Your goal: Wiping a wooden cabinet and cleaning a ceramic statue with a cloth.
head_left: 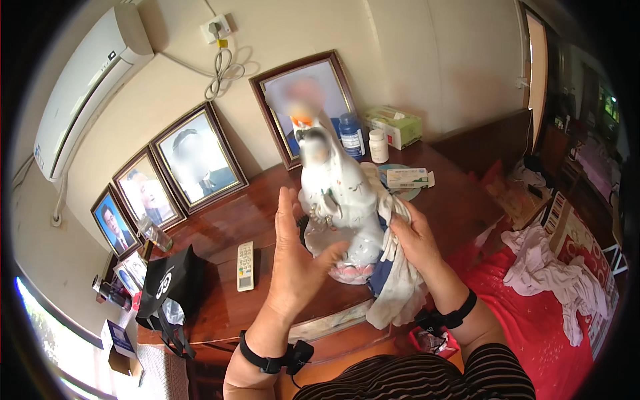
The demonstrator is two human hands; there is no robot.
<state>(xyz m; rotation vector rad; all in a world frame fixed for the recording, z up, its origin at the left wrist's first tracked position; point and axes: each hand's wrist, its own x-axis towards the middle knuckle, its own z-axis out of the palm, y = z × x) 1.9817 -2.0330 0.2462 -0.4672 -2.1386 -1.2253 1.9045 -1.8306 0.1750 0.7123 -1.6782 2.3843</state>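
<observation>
A white porcelain robed figurine (340,183) stands on the dark wooden tabletop, slightly tilted in view, with a pinkish base at its foot. On its left side is my left hand (297,263), fingers stretched up and thumb apart, holding nothing. My right hand (415,237) grips a pale cloth (399,293) against the figurine's right side. The cloth hangs down past the table's front edge, and a dark blue piece of fabric shows beside it. Whether my left thumb touches the figurine I cannot tell.
Framed portraits (200,160) lean along the wall. Behind the figurine stand a blue bottle (351,137), a white bottle (378,147) and a green tissue box (395,127). A remote control (245,267) and a black bag (172,287) lie left. Crumpled clothing (553,267) lies on red fabric at right.
</observation>
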